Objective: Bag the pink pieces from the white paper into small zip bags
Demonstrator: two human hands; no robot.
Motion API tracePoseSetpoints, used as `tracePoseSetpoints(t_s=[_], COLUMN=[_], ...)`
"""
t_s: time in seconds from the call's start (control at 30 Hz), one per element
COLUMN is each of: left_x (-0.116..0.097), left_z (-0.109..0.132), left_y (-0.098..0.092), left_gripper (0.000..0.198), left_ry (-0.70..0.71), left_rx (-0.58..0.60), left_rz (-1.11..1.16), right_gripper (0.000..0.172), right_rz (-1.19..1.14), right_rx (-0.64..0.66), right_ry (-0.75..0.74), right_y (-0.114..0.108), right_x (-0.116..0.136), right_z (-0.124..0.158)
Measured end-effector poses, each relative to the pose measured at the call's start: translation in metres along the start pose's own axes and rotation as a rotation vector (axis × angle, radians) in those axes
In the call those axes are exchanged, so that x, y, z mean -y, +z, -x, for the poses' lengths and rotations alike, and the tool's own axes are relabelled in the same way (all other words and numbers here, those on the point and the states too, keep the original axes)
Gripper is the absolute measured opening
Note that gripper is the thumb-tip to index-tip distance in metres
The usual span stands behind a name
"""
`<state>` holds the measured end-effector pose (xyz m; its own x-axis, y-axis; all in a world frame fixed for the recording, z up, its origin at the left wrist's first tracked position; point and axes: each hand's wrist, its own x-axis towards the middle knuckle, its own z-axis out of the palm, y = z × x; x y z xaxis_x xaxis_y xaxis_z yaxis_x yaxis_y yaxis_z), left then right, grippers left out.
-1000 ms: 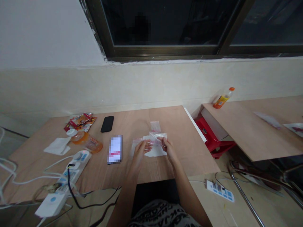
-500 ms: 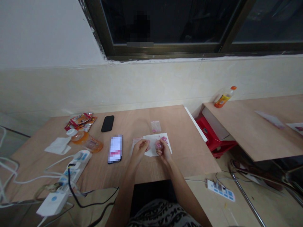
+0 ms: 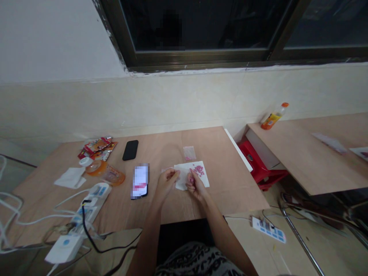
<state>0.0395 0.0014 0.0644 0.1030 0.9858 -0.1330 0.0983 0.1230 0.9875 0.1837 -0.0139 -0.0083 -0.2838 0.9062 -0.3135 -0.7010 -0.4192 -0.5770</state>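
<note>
left hand (image 3: 168, 181): curled, can't tell its grip
right hand (image 3: 196, 185): curled, can't tell either
pink bits (image 3: 198, 170): on paper (image 3: 184, 167), beside right hand; likely light, rolly; pinch their sides

Dim, cool, diffuse room light lies over the tabletop (image 3: 230, 199) and pale wall (image 3: 172, 99); its source cannot be told. The window (image 3: 201, 27) is nearly black, with faint reflections and one blocky, pixelated patch. The phone screen (image 3: 140, 180), also pixelated, glows brightest on the near surface. Shadows are soft: a faint smudge darkens the wall beside the far bottle (image 3: 271, 119), deepening to near-black beneath the right-hand table (image 3: 339, 153). Highlights streak the metal leg (image 3: 303, 243) and glossy floor (image 3: 253, 249). Wide-angle distortion tilts lines outward; the margins smear, and detail at the hands (image 3: 197, 186) is soft.
</note>
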Motion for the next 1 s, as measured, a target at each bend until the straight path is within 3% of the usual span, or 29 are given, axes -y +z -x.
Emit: tracePoseSetpoints(t_s=[0.23,0.37,0.5,0.67,0.77,1.0], left_x=[-0.002,0.001,0.004,0.008,0.013,0.032], left_z=[-0.002,0.000,0.002,0.002,0.000,0.000], left_y=[-0.019,-0.028,-0.032,-0.038,-0.044,-0.067], left_gripper=[0.030,0.029,0.032,0.035,0.038,0.027], left_ry=[-0.042,-0.108,-0.105,-0.046,-0.027,-0.022], left_rx=[0.108,0.180,0.167,0.126,0.075,-0.041], left_rz=[-0.071,-0.046,-0.008,-0.062,-0.081,-0.177], right_gripper=[0.051,0.048,0.050,0.056,0.058,0.057], right_rz=[0.130,0.114,0.038,-0.004,0.047,0.333], right_rx=[-0.008,-0.098,-0.166,-0.153,-0.213,-0.653], right_ry=[0.071,0.065,0.048,0.011,-0.085,-0.605], right_y=[-0.005,-0.005,-0.008,-0.019,-0.027,-0.051], right_x=[0.001,0.006,0.007,0.012,0.018,0.026], right_z=[0.000,-0.004,-0.011,-0.015,-0.017,-0.033])
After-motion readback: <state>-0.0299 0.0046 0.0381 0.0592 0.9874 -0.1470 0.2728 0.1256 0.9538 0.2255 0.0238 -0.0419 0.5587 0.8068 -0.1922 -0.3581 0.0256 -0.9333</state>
